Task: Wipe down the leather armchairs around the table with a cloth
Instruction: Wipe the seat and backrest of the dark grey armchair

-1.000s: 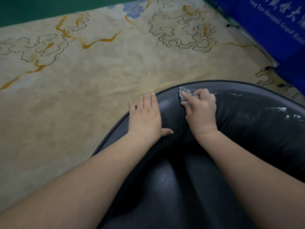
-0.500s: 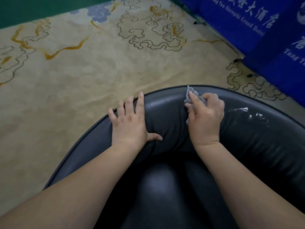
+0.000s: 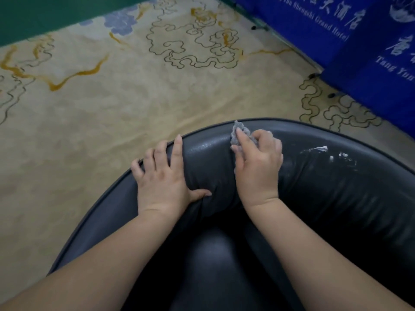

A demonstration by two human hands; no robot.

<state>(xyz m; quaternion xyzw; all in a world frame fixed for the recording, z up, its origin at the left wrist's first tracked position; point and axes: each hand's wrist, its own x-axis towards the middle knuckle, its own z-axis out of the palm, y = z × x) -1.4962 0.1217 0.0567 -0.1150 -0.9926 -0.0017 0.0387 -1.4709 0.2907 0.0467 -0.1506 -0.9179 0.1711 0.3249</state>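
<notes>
We're leaning over the curved back of the dark leather armchair (image 3: 325, 187), which fills the frame from six o'clock round to three. Our left hand (image 3: 162, 176) lies flat on the padded top roll at about nine o'clock from the other hand, fingers straight and spread toward the piped outer edge, thumb stretched inward along the leather. It holds nothing; it looks like a brace, steadying the chair and taking our weight as we reach across.

Our right hand (image 3: 258, 162) has its fingers curled round the small grey cloth (image 3: 241, 133), bunched into a wad that pokes out at twelve o'clock from the knuckles, right at the upper rim of the backrest. The index finger runs along the wad, pressing it onto the leather, which would keep a small rag from slipping under the palm and put the pressure where the rubbing is wanted.

Off at three o'clock from that hand, white smears (image 3: 318, 150) sit on the top roll, near but not touching the cloth. We'd judge those are the next target, so a stroke toward three o'clock seems called for. Only this one chair shows, so the task looks early to midway.

Beyond the rim, the cream patterned carpet (image 3: 112, 108) spreads out, with a blue printed drape (image 3: 370, 52) at two o'clock.
</notes>
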